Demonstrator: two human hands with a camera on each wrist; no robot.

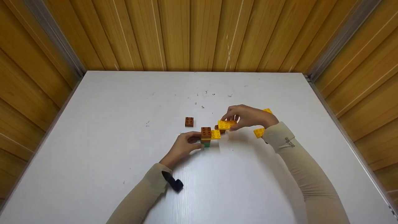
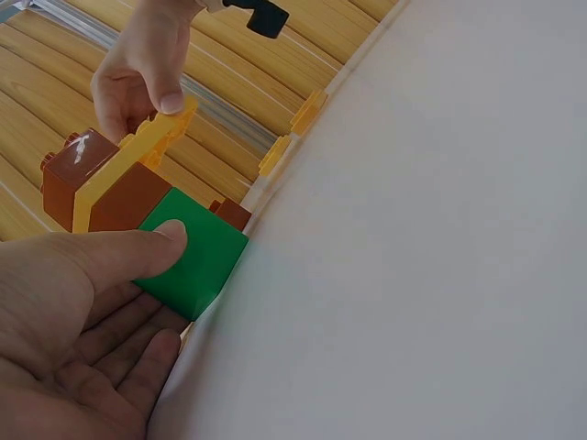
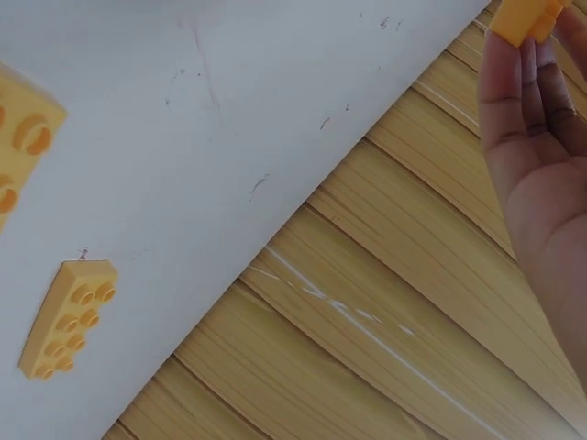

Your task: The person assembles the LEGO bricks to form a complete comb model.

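A stack stands on the table: a green block [image 2: 194,252] at the bottom, a brown block [image 2: 134,198] on it, a yellow plate [image 1: 215,134] jutting out to the right, and a brown block [image 1: 205,132] on top. My left hand [image 1: 183,146] holds the stack low down, its thumb on the green block in the left wrist view. Just right of the stack, my right hand [image 1: 248,115] pinches another yellow plate [image 1: 226,124] between thumb and fingers, above the table. In the right wrist view only part of that yellow plate [image 3: 523,18] shows.
A loose brown block [image 1: 189,121] lies behind the stack. Another brown block [image 1: 221,130] sits partly hidden under the held plate. Two yellow plates [image 1: 259,133] [image 3: 70,319] lie near my right wrist. A wood-panelled wall [image 1: 186,34] rises behind the white table [image 1: 124,102].
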